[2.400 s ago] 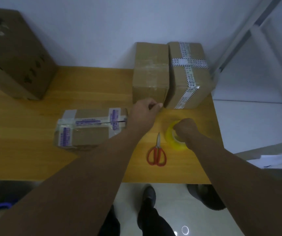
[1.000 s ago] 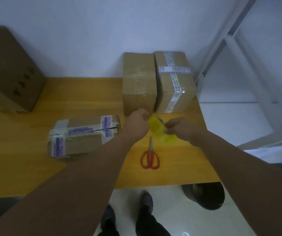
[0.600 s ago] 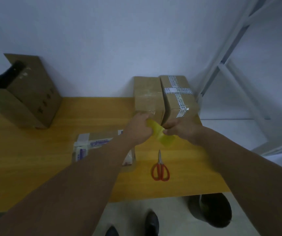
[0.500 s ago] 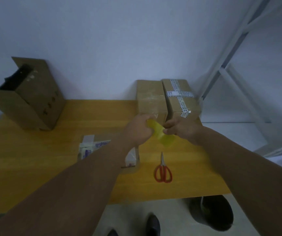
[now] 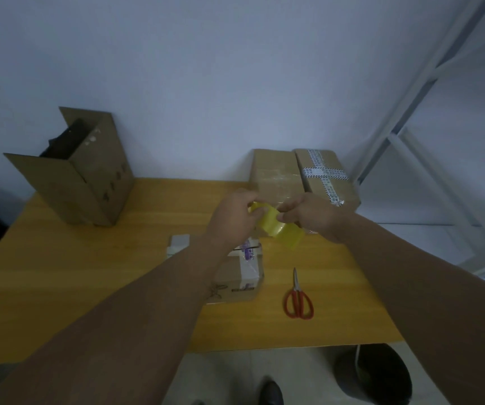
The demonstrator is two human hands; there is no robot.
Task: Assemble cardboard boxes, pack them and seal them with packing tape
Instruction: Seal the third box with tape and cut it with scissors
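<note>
A: What are the hands doing with the tape?

B: Both are holding the yellowish translucent roll of packing tape (image 5: 279,230) up over the yellow wooden table (image 5: 103,273). The right hand (image 5: 312,216) is wrapping curled fingers round the roll. The left hand (image 5: 235,219) is pinching at its upper rim with fingers bent tight, probably hunting for the loose end. Whether an end is lifting, I cannot tell.

A: What is at risk of going wrong?

B: If the left pinch is pulling at a slant, the end may be tearing off in a sliver or folding back on itself. The roll is hanging in the air, so a slack right grip is inviting a drop. It would be falling onto the small brown cardboard box with white-and-purple tape (image 5: 245,276) lying just beneath the left forearm, or towards the red-handled scissors (image 5: 298,299) near it.

A: Anything readable?

B: Nothing. Purple print is running along that box's tape, but it is too small to read. At the back, the tall brown box crossed with black-and-white printed tape (image 5: 327,178) and the plain brown box under clear tape (image 5: 276,176) just beside it are giving no legible words. The large open cardboard carton (image 5: 83,185) at the far left is showing dark marks on its side, also unreadable.
</note>
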